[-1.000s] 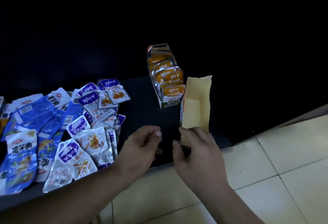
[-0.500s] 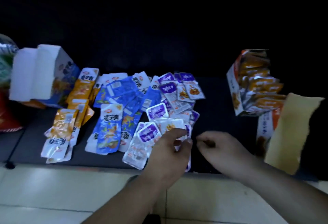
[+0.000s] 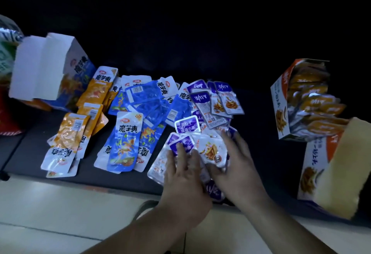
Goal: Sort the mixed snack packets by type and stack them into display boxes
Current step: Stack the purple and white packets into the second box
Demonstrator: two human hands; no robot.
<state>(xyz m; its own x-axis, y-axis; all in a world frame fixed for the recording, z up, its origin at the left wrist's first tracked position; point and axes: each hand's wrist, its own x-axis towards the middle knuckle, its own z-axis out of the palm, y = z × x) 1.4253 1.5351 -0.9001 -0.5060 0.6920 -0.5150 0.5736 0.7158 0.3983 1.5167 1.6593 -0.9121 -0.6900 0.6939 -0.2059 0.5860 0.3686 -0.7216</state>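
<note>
Black backdrop behind, pale floor tiles (image 3: 60, 213) in front, and between them a dark table (image 3: 30, 145) strewn with snack packets. At the far right, a filled display box (image 3: 281, 101) stands packed with orange-topped packets. Just nearer, a second display box (image 3: 313, 165) shows its tan flap (image 3: 341, 173), and its inside is hidden. Over on the far left, a blue display box (image 3: 80, 72) sits tilted with its white flaps open. Beside it lie loose orange packets (image 3: 80, 117), then blue packets (image 3: 128, 137) in the middle.

Now both hands are on the purple packets (image 3: 200, 109), heaped right of centre. The left hand (image 3: 184, 175) lies on the near ones, its fingers (image 3: 180, 151) straight and pressing down. The right hand (image 3: 236, 165) comes in from the right against the same bunch, fingers spread. Blur hides whether it grips or only nudges, so I can't tell.

It looks like the gathering step: herding purple into one bundle. Next, I'd say, the hands must square those slippery sachets edge to edge, all facing one way. Then they need a firm pinch and a lift to a box, most likely the open one at the near right.
</note>
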